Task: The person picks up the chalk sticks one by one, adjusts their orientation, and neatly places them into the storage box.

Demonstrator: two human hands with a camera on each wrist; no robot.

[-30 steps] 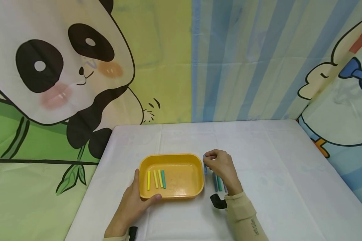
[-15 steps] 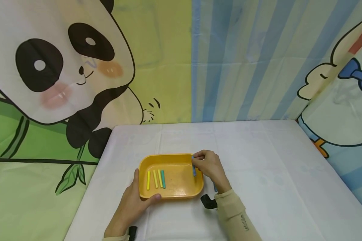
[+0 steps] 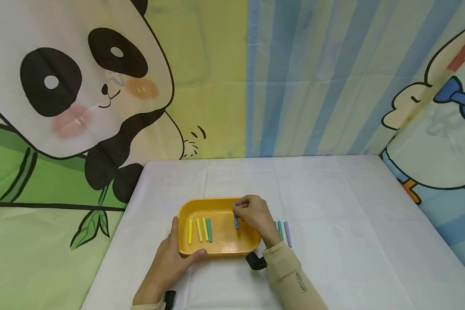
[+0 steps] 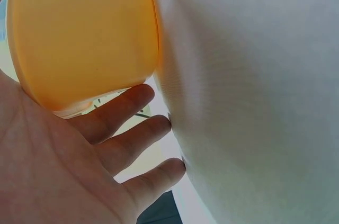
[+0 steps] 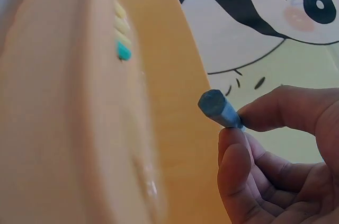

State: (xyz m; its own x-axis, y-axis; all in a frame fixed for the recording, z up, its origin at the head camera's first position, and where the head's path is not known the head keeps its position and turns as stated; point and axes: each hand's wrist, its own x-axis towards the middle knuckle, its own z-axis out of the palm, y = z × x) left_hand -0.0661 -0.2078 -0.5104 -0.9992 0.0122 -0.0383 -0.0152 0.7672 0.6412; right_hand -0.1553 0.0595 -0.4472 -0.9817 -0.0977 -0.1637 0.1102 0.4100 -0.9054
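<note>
My left hand holds the near-left corner of an orange-yellow tray, with the thumb over the near rim. In the left wrist view three fingers spread below the tray's side, tips down at the cloth. Over the right half of the tray, my right hand pinches a blue chalk-like stick between thumb and fingertips; it points downward in the head view. Inside the tray at the left stand three yellow sticks and a teal stick, side by side and roughly parallel.
Right of the tray, a green stick and a lavender stick lie on the white tablecloth, with a blue one partly hidden by the right wrist. Behind the table hangs a printed backdrop with cartoon animals.
My right hand has carried the blue stick leftward from beside the tray, across its right rim, to over its inside. The left hand and the tray stay in place.
</note>
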